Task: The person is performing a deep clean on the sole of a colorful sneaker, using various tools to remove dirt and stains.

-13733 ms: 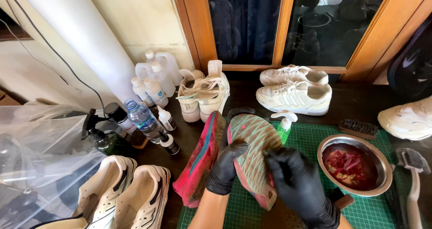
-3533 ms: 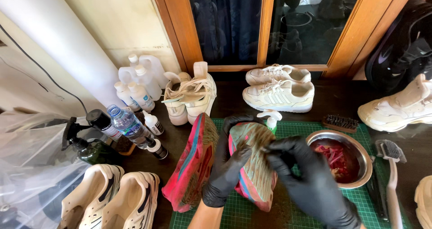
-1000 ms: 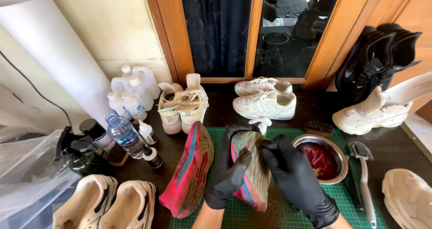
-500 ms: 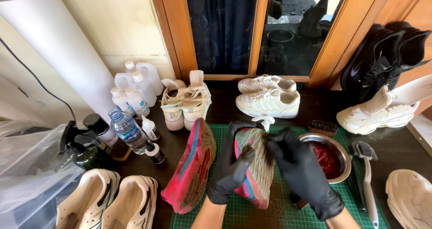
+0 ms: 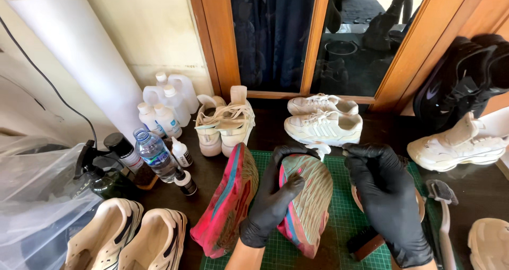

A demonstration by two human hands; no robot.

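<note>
My left hand (image 5: pixel 273 201), in a black glove, grips a pink and blue running shoe (image 5: pixel 310 203) with its greenish sole turned up, over the green cutting mat (image 5: pixel 339 233). My right hand (image 5: pixel 387 196), also in a black glove, is beside the shoe to the right with fingers curled; it covers most of the metal bowl, whose rim (image 5: pixel 422 202) shows at its right, and I cannot tell if it holds anything. A wooden brush (image 5: pixel 365 243) lies on the mat under the right wrist. The matching pink shoe (image 5: pixel 227 203) lies on its side to the left.
White sneakers (image 5: pixel 323 122) and a laced cream pair (image 5: pixel 225 124) stand behind the mat. Several plastic bottles (image 5: pixel 164 111), a water bottle (image 5: pixel 155 154) and a spray bottle (image 5: pixel 101 174) stand left. Cream shoes (image 5: pixel 127 238) front left, a long-handled brush (image 5: pixel 441 217) right, more shoes (image 5: pixel 461 142) far right.
My right hand has moved off the shoe's sole to the right, over the bowl. The left hand still holds the shoe. The view has tilted slightly.
</note>
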